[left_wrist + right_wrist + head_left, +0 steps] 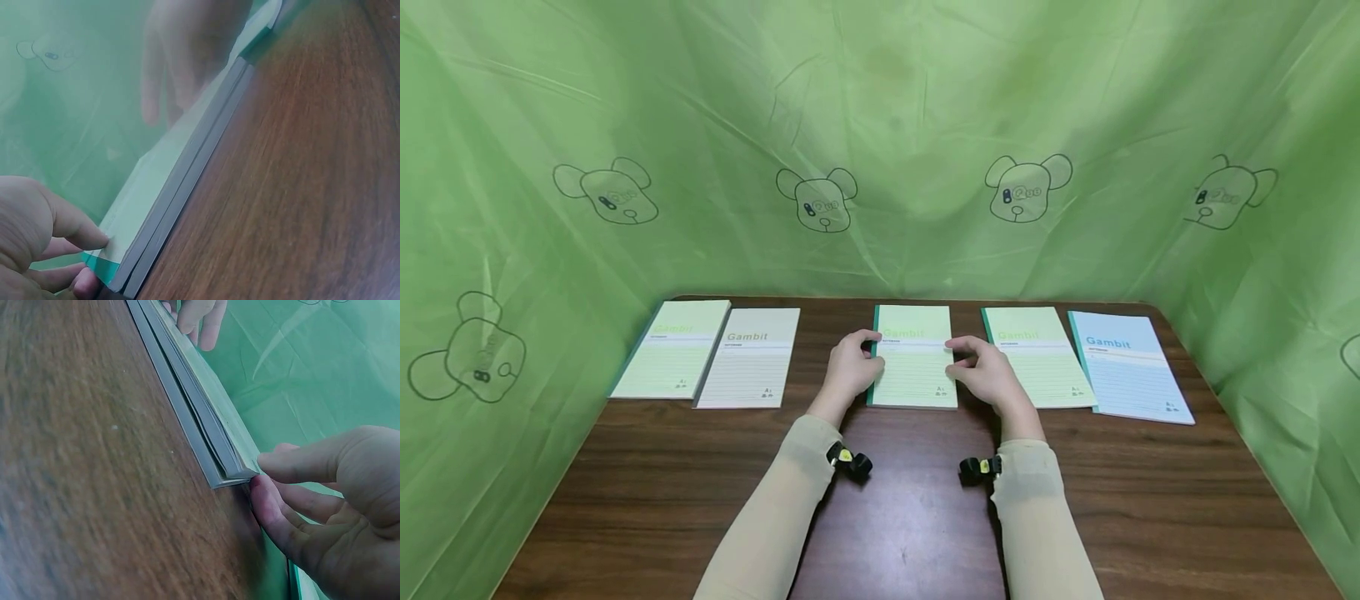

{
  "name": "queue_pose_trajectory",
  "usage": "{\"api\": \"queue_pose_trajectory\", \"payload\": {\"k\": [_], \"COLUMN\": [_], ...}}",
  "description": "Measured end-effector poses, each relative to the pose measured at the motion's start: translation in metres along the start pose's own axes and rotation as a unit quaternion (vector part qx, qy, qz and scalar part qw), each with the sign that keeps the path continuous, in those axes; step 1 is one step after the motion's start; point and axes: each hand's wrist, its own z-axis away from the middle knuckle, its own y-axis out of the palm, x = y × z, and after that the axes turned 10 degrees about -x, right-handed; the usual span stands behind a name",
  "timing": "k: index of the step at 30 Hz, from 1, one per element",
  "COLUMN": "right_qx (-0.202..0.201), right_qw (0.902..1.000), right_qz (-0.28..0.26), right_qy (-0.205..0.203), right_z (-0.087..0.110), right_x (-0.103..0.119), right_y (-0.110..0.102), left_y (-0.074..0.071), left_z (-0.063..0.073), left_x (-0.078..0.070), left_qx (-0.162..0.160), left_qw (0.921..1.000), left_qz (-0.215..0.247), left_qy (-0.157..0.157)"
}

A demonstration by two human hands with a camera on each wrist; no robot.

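A pale green notebook [913, 367] with a darker green spine lies at the middle of the table. My left hand [852, 367] grips its spine edge, thumb on the cover [128, 215] and fingers at the side. On the opposite edge, my right hand [985, 371] pinches the upper layer between thumb and index finger. Page edges [194, 406] show two layers with a narrow gap at the right corner; whether these are two notebooks or one, I cannot tell.
To the left lie another pale green notebook [673, 350] and a whitish one [751, 358], side by side. On the right, a pale green notebook [1037, 358] partly meets a blue one [1131, 367]. Green curtain [917, 242] surrounds the brown wooden table [662, 492].
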Motion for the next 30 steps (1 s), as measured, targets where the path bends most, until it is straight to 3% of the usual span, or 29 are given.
{"api": "queue_pose_trajectory", "payload": {"k": [9,15,19,23,27,30], "right_qx": [-0.001,0.019,0.008,-0.025,-0.049,-0.051], "right_qw": [0.9999,0.9991,0.9983,0.9978,0.9973,0.9986], "right_qz": [-0.011,-0.037,-0.057,-0.061,-0.052,-0.009], "right_qy": [0.001,0.000,-0.007,-0.004,0.017,0.010], "right_z": [0.002,0.005,0.008,0.013,0.021,0.020], "right_x": [0.001,0.007,0.003,-0.008,-0.018,-0.024], "right_y": [0.001,-0.010,-0.033,-0.069,-0.106,-0.126], "left_y": [-0.003,-0.003,0.002,0.015,0.034,0.050], "left_z": [0.001,0.006,0.010,0.020,0.032,0.034], "left_x": [-0.002,-0.011,-0.021,-0.041,-0.065,-0.080], "left_qx": [0.000,-0.020,-0.041,-0.051,-0.026,0.002], "left_qw": [1.0000,0.9992,0.9972,0.9923,0.9867,0.9866], "left_qz": [-0.006,0.002,0.025,0.081,0.132,0.141], "left_qy": [0.000,0.033,0.057,0.079,0.091,0.082]}}
